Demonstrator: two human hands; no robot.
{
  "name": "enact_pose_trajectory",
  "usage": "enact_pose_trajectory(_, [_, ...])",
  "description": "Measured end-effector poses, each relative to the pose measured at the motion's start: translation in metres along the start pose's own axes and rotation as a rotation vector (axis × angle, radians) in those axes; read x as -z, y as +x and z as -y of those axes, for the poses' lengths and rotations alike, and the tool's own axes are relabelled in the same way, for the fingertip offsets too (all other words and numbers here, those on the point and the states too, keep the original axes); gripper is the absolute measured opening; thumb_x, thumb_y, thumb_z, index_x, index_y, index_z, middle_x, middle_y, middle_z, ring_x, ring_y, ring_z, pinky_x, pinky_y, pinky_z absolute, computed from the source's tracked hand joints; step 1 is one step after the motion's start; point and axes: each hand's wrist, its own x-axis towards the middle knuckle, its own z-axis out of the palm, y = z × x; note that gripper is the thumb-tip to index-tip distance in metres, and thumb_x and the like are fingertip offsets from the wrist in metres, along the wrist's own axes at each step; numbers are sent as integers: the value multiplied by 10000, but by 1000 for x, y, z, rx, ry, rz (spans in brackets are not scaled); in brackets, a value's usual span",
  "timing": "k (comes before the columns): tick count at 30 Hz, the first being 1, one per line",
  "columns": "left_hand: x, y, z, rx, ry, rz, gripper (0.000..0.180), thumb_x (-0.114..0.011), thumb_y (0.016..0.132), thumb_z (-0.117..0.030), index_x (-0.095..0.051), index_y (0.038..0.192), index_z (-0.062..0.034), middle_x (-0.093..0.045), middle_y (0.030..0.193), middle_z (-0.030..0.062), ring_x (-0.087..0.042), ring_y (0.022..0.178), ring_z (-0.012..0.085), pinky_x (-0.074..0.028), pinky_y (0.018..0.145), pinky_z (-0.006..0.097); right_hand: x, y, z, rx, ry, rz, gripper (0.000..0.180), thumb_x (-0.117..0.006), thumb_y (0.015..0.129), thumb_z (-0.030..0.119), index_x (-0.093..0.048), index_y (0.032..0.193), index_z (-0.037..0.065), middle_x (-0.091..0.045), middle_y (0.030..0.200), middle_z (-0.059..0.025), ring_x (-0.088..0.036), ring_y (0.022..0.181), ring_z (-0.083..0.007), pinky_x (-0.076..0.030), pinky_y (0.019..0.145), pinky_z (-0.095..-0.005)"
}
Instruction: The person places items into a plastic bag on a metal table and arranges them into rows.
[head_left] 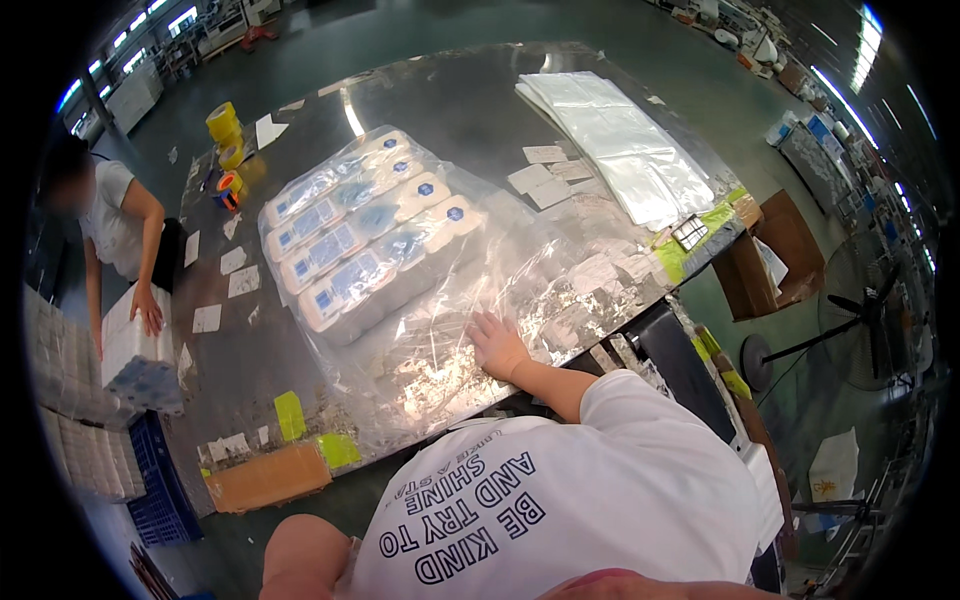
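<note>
My right hand (497, 345) lies on the near part of a clear plastic bag (440, 325), palm down with its fingers apart. Inside the far part of that bag are several white paper roll packs (350, 290) in side-by-side rows, with blue labels and blue marks on their ends. The loose part of the bag spreads wrinkled toward me and to the right. Only my bare left arm shows, bent at the lower left edge; the left hand is out of the picture.
A stack of flat plastic bags (625, 150) lies at the far right of the dark table (460, 80). Paper slips (545, 185) lie beside it. Tape rolls (224, 122) stand along the left edge. A co-worker at left handles a white pack (140, 345). Right: a cardboard box (760, 265) and fan (860, 310).
</note>
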Motion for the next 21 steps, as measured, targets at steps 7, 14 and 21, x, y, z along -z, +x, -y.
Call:
enact_pose_trajectory(7, [-11,11,8,66,-432,-16,281,-494,937,-301,-486,1217,-274,-595,888,24,-547,675,138,-382,552,263,-2,0,-1,-12,48,10,450,-524,852,188,-528,1296,115,-444,1406,-164,-408,1306,-352,-319,1056,-536])
enact_pose_trajectory(14, [-18,9,4,96,-571,-60,280,-424,983,-318,-524,1245,-329,-614,885,8,-539,627,129,-349,488,254,1,-1,1,-15,21,27,449,-525,850,193,-528,1294,124,-435,1419,-146,-398,1320,-334,-320,1056,-535])
enact_pose_trajectory(21, [-9,1,17,53,-413,1,271,-439,979,-331,-533,1231,-296,-622,813,23,-542,617,151,-347,481,266,4,0,0,-6,12,12,445,-529,847,201,-543,1287,129,-445,1414,-143,-403,1319,-326,-336,1048,-527])
